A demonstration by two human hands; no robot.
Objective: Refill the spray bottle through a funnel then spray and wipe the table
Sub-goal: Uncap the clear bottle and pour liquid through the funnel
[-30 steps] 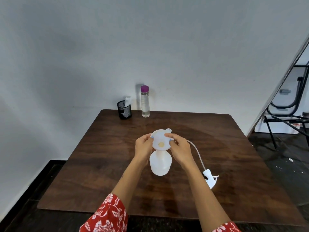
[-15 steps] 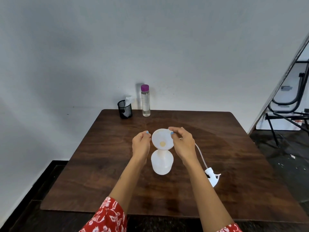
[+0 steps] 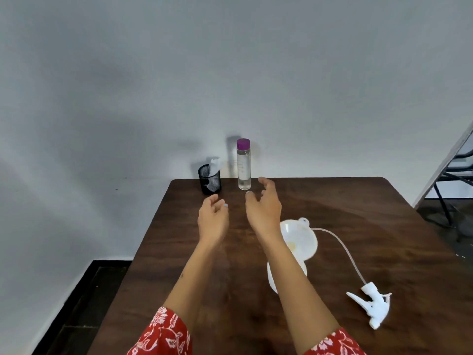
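Spray bottle (image 3: 275, 278), white and squat, stands below the middle of the frame, right of centre, with most of its body hidden behind the right forearm, and no hand holds it. Seated in its neck is a white funnel (image 3: 303, 240) whose wide bowl tilts toward the camera, a small tab with a hole at its upper rim and a yellowish patch low inside. Both hands hang above the table (image 3: 358, 226) further up the frame and hold nothing: the right hand (image 3: 263, 208) has its fingers loosely spread and slightly curved, its fingertips close to the base of a tall clear bottle, while the left hand (image 3: 213, 219) sits to the left of it, relaxed, thumb and fingers a little apart. Whether either hand touches the tabletop cannot be told. The clear bottle (image 3: 244, 167) with a purple cap (image 3: 243, 144) stands upright at the far edge of the table, at the centre of the frame, filled nearly to its neck with clear liquid. Just left of it is a black mesh cup (image 3: 209, 182) with something white (image 3: 214, 163) sticking out of its top. At the lower right lies the white trigger sprayer head (image 3: 372, 304), on its side, apart from the spray bottle, its thin tube (image 3: 343, 247) curving up and left toward the funnel. Red floral sleeves (image 3: 163, 334) show at the bottom edge. Behind the table is a pale grey wall (image 3: 230, 73), and a dark metal frame (image 3: 455, 175) stands at the right edge.
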